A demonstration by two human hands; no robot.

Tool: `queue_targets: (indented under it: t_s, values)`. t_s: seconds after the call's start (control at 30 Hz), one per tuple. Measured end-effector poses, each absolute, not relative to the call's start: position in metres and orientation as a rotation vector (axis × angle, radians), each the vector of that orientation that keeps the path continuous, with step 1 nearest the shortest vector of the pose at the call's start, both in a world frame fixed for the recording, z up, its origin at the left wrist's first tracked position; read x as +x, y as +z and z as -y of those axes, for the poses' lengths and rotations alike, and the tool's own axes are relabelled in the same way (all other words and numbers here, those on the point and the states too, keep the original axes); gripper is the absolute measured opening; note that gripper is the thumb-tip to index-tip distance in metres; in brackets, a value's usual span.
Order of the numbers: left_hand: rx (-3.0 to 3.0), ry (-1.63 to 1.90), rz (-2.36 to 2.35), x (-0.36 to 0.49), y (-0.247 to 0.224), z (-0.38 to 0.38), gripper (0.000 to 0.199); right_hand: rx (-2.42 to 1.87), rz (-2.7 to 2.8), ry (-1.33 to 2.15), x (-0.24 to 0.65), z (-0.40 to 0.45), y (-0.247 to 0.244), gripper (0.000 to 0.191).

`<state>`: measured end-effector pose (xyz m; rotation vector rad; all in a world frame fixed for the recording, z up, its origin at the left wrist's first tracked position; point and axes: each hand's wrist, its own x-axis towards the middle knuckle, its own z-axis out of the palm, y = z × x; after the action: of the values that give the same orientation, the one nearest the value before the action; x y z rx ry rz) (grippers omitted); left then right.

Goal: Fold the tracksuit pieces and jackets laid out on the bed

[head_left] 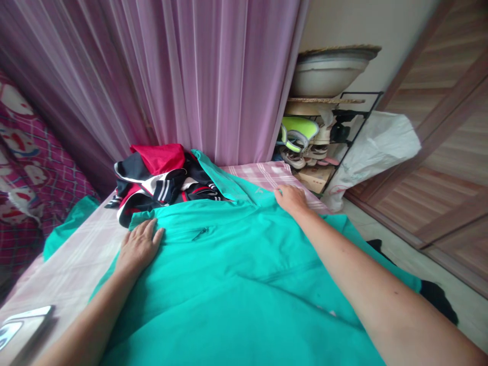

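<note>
A teal jacket [229,254] lies spread over the bed, with a small zipped pocket near its upper left. My left hand [141,244] rests flat on the jacket's left edge, fingers stretched out. At the far edge, toward the right, my right hand [290,198] has its fingers curled onto the jacket's cloth. One teal strip of cloth runs beyond that hand toward the curtain. On the right, a teal part with a black end hangs past the bed's side.
A pile of navy, red and white clothes [152,180] sits at the bed's far end, against the purple curtain [213,76]. A phone [26,328] lies at lower left. Right of the bed stand a shoe rack [358,119], a white bag [381,147] and a wooden wardrobe [430,152].
</note>
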<state>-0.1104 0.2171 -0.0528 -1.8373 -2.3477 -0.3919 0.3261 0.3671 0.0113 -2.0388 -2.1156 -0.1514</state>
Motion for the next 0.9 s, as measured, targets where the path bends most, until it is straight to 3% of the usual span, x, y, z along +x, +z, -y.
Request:
queue_targets:
  t_s: [0.27,0.33,0.53,0.77,0.9]
  values:
    - [-1.840,-0.404,2.339,-0.108,-0.055,-0.216,0.060,-2.263,2.084,0.267,0.286,-0.421,-0.003,0.066]
    - [-1.835,-0.427,2.353,-0.108,-0.056,-0.215,0.058,-2.277,2.075,0.291,0.285,-0.426,-0.007,0.062]
    - [-1.778,-0.438,2.332,-0.125,-0.033,-0.222,0.055,-2.112,2.050,0.483,0.301,-0.428,0.007,0.023]
    - [-1.984,0.232,2.152,-0.155,0.025,-0.256,0.051,-1.818,1.981,0.641,0.328,-0.420,0.034,0.028]
    - [-1.945,0.232,2.102,-0.159,0.045,-0.242,0.037,-1.651,1.800,0.802,0.341,-0.402,0.042,0.026]
